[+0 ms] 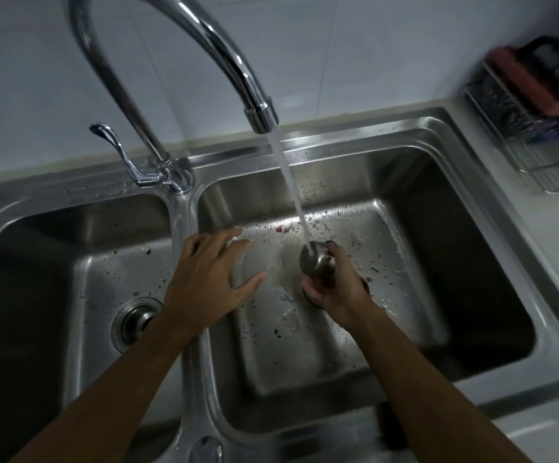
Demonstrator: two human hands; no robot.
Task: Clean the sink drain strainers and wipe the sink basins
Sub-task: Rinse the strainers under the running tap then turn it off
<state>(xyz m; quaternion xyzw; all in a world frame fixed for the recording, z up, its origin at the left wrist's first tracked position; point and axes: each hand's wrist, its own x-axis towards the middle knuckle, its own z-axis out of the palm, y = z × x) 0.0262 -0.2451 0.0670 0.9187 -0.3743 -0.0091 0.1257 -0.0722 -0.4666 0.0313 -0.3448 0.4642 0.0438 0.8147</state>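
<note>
Rinsing a strainer held in the right hand's grip under the tap stream, left hand spread empty; scrubbing it likely comes next.

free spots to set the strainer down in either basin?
Bare floor in the steel right basin, right of the right hand holding the metal strainer and near its front wall. Left basin: bare left of the round drain. Crowded mid-sink: both hands, water stream.

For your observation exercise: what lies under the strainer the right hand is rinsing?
Under the strainer held by the right hand, only a dark curved rim edge shows on the wet basin floor. The hand covers the rest.
</note>
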